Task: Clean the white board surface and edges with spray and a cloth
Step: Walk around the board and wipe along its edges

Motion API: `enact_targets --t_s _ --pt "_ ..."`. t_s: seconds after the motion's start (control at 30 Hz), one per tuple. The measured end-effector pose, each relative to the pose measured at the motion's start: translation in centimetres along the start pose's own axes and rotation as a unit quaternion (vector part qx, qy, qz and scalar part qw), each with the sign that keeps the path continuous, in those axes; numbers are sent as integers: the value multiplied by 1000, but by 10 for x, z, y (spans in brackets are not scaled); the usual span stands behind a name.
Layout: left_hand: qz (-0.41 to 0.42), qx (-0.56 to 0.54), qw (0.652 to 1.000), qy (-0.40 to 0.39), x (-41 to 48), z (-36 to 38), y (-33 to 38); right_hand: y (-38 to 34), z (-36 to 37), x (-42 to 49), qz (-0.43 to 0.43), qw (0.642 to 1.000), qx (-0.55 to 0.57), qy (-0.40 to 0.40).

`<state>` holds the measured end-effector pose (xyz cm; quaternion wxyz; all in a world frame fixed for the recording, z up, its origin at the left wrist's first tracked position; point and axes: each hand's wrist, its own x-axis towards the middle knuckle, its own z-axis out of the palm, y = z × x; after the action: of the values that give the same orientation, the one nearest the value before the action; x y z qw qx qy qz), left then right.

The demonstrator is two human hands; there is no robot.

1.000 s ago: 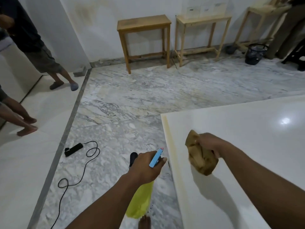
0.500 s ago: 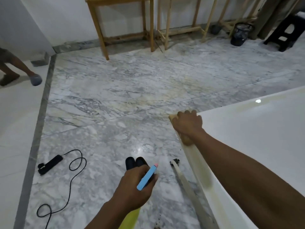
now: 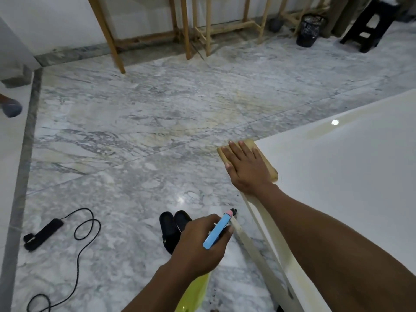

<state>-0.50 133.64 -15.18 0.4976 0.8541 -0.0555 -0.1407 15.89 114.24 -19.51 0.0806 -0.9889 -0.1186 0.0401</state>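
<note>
The white board [image 3: 337, 176] fills the right side, glossy, with a yellowish stain along its left edge. A tan cloth [image 3: 271, 168] lies flat on the board's far left corner. My right hand [image 3: 245, 167] presses on it with fingers spread flat. Off the board's left edge, over the floor, my left hand [image 3: 200, 246] grips a spray bottle with a blue trigger head [image 3: 217, 231] and a yellow-green body [image 3: 193, 293].
Black sandals [image 3: 172, 228] sit on the marble floor just beyond my left hand. A black power strip with a looped cord [image 3: 42, 230] lies at the left. Wooden tables [image 3: 186, 25], a black bin [image 3: 309, 30] and a black stool [image 3: 369, 30] line the far wall. A person's foot [image 3: 10, 109] shows at far left.
My right hand carried the bunched cloth to the board's far corner and now presses it flat there. The view tilted down; my left hand stayed on the bottle.
</note>
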Motion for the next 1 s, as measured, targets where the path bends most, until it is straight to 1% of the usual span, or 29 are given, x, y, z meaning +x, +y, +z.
enact_targets --t_s 0.07,0.2,0.33,0.57,0.77,0.9,1.0 --pt "8 28 1000 4 -6 13 -4 0 2 -9 4 1000 10 -1" --pt "-2 22 1000 -16 -33 37 -3 1 7 -51 11 1000 6 10" --pt "-5 18 1000 -18 -69 56 4 5 11 -105 14 1000 2 15" --pt "8 29 999 -43 -160 105 23 15 16 -240 21 999 -4 28" --pt "32 71 996 -49 -233 153 38 22 20 -362 30 999 2 24" --pt "27 89 993 -71 -281 185 56 27 26 -452 32 999 2 25" --pt "37 105 991 -72 -312 207 71 30 31 -514 33 999 6 35"
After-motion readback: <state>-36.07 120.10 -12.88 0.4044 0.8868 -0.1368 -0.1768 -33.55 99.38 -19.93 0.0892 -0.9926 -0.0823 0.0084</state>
